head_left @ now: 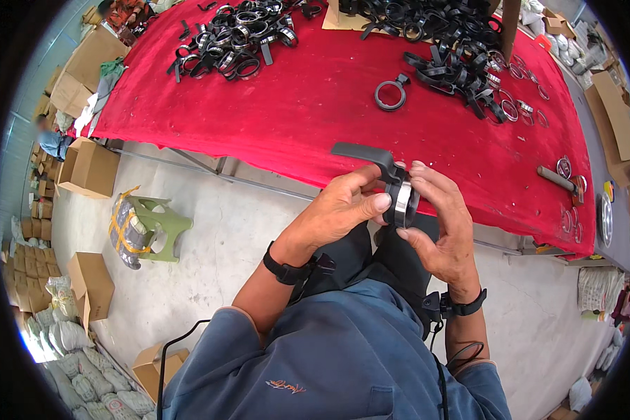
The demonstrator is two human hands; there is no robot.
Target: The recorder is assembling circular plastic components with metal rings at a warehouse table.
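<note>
Left hand (343,206): closed on black ring clamp (399,199), thumb on its near rim
Clamp handle (362,154): long axis runs up-left, away from both hands, over red table (315,105) edge
Right hand (437,224): fingers curled round clamp's right side, pressing metal ring (403,203)
Nearer: both touching, clamp between palms

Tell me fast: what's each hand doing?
Left hand: closed on the black ring part with handle.
Right hand: closed on the same ring part.
</note>
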